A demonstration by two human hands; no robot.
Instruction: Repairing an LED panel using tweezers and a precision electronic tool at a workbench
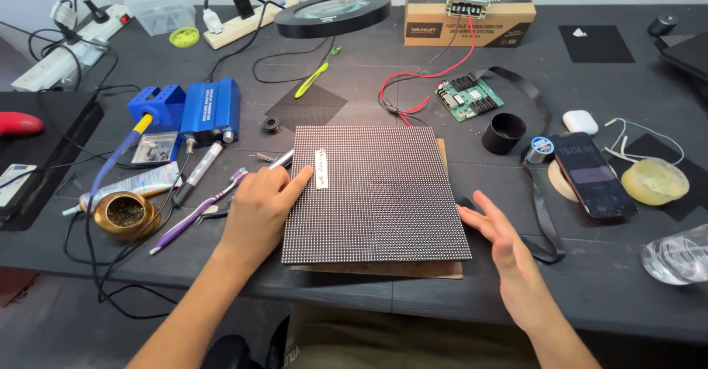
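Bright, even light; soft shadows.

I see bare desk (590,266) just right of the LED panel (372,192), hemmed by a black strap (544,221) and a phone (592,175). Left of the panel, a purple toothbrush (199,210), a brass tip-cleaner pot (127,214) and cables crowd my way. Behind it, red wires (424,81) and a black cup (504,132) block.

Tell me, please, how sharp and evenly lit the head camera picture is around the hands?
Head view: soft, even light, only faint shadows under the left hand and right hand; the dotted panel is sharp; the phone screen shows mild glare; table edges bow slightly from the wide lens.
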